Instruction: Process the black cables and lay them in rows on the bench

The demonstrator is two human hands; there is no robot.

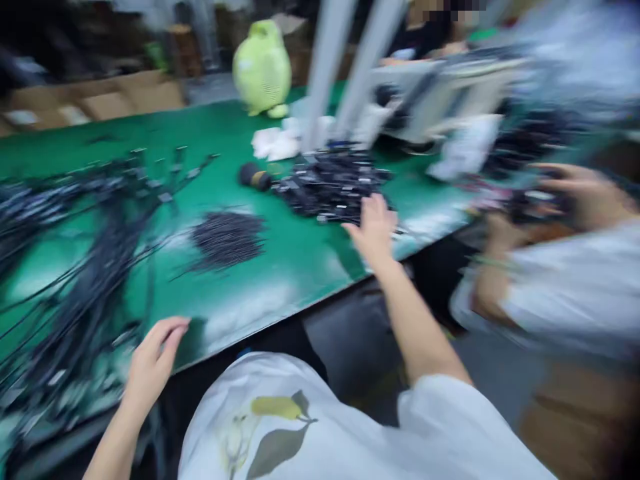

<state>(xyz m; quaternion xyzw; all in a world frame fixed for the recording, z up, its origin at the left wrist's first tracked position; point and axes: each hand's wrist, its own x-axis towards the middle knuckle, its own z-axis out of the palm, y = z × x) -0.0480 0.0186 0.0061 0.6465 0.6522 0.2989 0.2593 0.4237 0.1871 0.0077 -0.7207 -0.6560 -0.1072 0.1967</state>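
My right hand (376, 225), fingers spread, reaches to the near right edge of a heap of black cable pieces with small shiny ends (333, 183); whether it presses on them is blurred. My left hand (156, 355) is over the table's front edge at the left, thumb and forefinger tips drawn together, with nothing visible between them. Close by it lies a long bundle of black cables (95, 280) with connector ends. Between the hands is a flat stack of thin dark strands (229, 239). A dark roll with a tan band (255, 177) touches the heap.
The green tabletop (290, 273) carries a light green fan (263, 67), white crumpled material (277, 141) and grey uprights (325, 67). At right, a co-worker's hands (595, 190) handle dark parts. Cardboard boxes (105, 100) line the far left. Another person sits behind.
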